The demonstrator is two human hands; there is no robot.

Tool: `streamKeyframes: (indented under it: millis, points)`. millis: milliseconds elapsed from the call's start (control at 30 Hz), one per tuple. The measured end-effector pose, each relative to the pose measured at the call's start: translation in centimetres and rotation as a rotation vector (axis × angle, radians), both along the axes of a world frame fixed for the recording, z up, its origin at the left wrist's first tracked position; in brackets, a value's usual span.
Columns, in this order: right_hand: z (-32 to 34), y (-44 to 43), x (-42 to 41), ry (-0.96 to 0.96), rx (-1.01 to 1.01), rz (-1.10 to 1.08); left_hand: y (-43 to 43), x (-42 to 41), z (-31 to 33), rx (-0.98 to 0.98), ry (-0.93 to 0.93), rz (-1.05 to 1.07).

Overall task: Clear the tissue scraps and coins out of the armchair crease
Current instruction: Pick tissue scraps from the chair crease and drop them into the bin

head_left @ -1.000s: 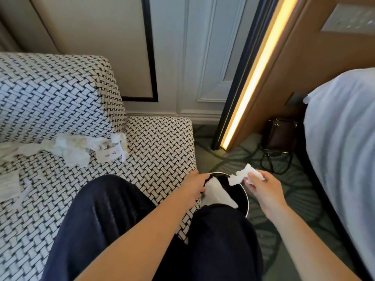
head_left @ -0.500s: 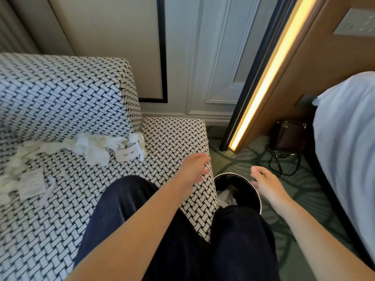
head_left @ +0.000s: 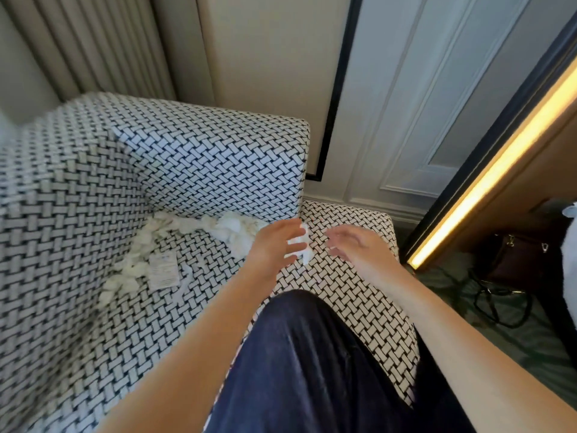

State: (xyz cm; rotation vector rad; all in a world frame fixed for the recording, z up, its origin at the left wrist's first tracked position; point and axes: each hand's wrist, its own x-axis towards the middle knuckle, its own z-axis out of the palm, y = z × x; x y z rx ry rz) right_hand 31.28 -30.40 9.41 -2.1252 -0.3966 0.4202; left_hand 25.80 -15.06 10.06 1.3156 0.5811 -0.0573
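So the person is leaning over the armchair (head_left: 203, 157), the one with the black-and-white woven pattern, with one knee in dark trousers (head_left: 306, 354) up on the seat cushion. Both hands are out over the seat near its right edge. The left hand (head_left: 274, 248) has its fingers (head_left: 295, 245) straight and a bit spread, holding nothing as far as the picture shows. They reach toward a small white scrap (head_left: 305, 250) that sits right at the fingertips; whether they touch it is hard to say, the shot is pretty blurry. The right hand (head_left: 359, 245) is just beside it, fingers loosely curled and pointing left, empty too. The tissue scraps (head_left: 231, 228) lie in a messy line along the crease where the seat meets the side cushion, with the biggest clump just left of the left hand and a thinner trail running down toward the back corner. A small printed paper slip (head_left: 164, 270) lies flat on the seat next to that trail. Off to the right there's a brown handbag (head_left: 518, 257) on the floor under a glowing light strip (head_left: 499, 170).
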Motion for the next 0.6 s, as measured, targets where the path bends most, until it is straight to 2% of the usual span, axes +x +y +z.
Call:
streamKeyframes:
  millis: [267,367,600]
  points:
    - [-2.0,12.6,-3.2,0.001,0.003,0.26,10.4,-5.9,-4.8,0.012,0.13,0.272]
    - [-3.9,16.3,-4.6,-0.017,-0.078,0.378,13.3,-8.0,-6.9,-0.008,0.199,0.372]
    - [-9.3,20.3,-7.1,-0.087,-0.227,0.487,16.3,-11.9,-9.8,-0.083,0.304,0.534]
